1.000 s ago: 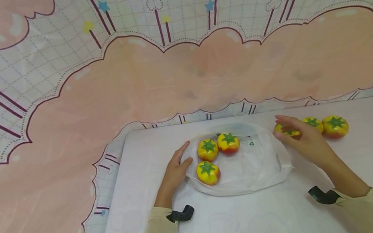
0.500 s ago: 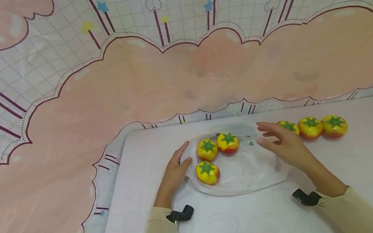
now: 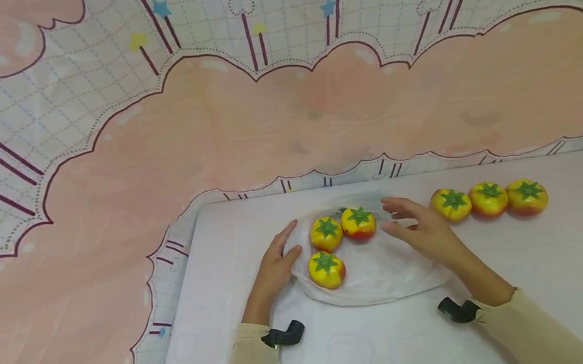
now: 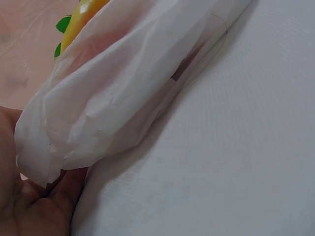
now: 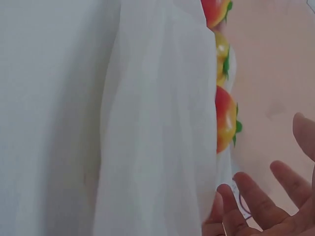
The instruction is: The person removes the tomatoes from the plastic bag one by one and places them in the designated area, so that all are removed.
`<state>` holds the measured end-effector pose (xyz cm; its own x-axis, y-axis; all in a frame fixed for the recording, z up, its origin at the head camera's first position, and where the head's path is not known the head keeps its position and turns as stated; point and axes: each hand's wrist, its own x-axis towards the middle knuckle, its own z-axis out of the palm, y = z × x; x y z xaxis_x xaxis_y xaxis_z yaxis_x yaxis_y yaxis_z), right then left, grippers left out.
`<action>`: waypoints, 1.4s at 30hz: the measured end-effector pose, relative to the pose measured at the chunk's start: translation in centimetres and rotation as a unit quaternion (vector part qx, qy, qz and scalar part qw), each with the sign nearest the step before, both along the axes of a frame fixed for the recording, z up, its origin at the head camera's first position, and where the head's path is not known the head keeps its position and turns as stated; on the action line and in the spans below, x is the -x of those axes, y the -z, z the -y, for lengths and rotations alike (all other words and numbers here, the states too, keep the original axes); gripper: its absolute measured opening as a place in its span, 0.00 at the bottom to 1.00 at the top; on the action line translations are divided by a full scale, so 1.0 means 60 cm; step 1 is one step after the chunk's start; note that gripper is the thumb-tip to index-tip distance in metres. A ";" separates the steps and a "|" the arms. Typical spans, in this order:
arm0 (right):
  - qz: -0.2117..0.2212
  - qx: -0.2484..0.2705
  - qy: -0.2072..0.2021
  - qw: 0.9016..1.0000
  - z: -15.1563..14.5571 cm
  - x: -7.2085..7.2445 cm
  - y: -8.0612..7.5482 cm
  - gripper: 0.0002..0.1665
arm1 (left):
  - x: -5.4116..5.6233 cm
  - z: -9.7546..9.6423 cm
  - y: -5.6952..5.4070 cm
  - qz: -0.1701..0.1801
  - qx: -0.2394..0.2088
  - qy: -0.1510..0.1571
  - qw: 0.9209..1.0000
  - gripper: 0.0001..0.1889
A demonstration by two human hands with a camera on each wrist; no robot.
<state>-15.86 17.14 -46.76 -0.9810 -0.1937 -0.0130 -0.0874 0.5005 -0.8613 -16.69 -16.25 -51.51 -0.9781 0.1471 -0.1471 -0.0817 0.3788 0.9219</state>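
Note:
A thin white plastic bag [image 3: 375,277] lies on the table with three yellow-and-red toy fruits with green star-shaped caps on its left part: one at the back left [image 3: 326,234], one beside it [image 3: 358,224] and one nearer [image 3: 327,270]. At the bag's left edge, my left hand [image 3: 275,261] holds the rim; the left wrist view shows white film [image 4: 98,113] between thumb and fingers. My right hand [image 3: 419,228] is over the bag's right part, fingers spread and nothing in them. From the right wrist, its fingertips [image 5: 246,191] appear right by the bag's side.
Three more such fruits stand in a row right of the bag: a left one [image 3: 451,204], a middle one [image 3: 489,199] and a right one [image 3: 527,197]. Behind the white table [image 3: 569,271] hangs a pink patterned cloth [image 3: 283,132].
My right hand has moved left from beside the row of fruits to over the bag, uncovering the row's left fruit. The left hand stays at the bag's edge.

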 end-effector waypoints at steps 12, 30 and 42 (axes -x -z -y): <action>0.016 -0.005 0.017 1.000 0.039 0.007 0.027 0.38 | -0.002 0.006 -0.001 -0.004 0.013 0.004 1.000 0.29; 0.047 -0.031 0.025 0.998 0.065 0.020 0.043 0.43 | 0.000 0.007 0.001 0.006 0.021 0.000 1.000 0.28; 0.035 -0.069 0.023 0.997 0.070 0.028 0.042 0.42 | 0.001 0.002 -0.003 -0.001 0.028 0.001 1.000 0.28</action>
